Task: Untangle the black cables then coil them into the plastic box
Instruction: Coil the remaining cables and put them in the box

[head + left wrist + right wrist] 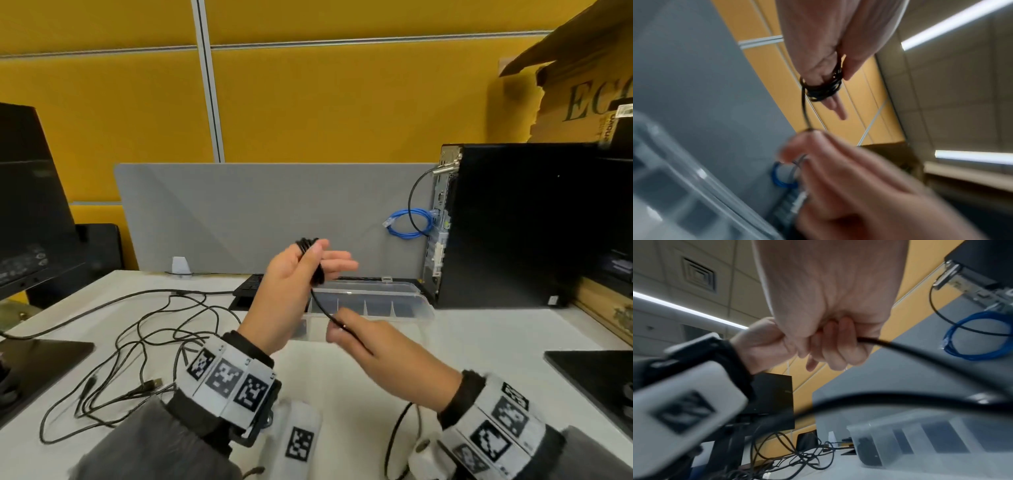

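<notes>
My left hand [308, 267] is raised above the table with a black cable coil [310, 257] wound round its straight fingers, and the thumb presses on the windings. The left wrist view shows the same coil [824, 91] low on the fingers. A single strand runs down from it to my right hand [344, 329], which pinches it just in front of the clear plastic box [411, 303]. In the right wrist view the cable [900, 347] leaves my curled fingers [838, 344]. More black cables [154, 342] lie tangled on the table at the left.
A black computer tower [513, 222] stands right of the box, with a blue network cable [407, 222] hanging at its back. A monitor [30, 205] is at the left, a keyboard [250, 284] behind my left hand, and a black stand base [596, 373] at the right.
</notes>
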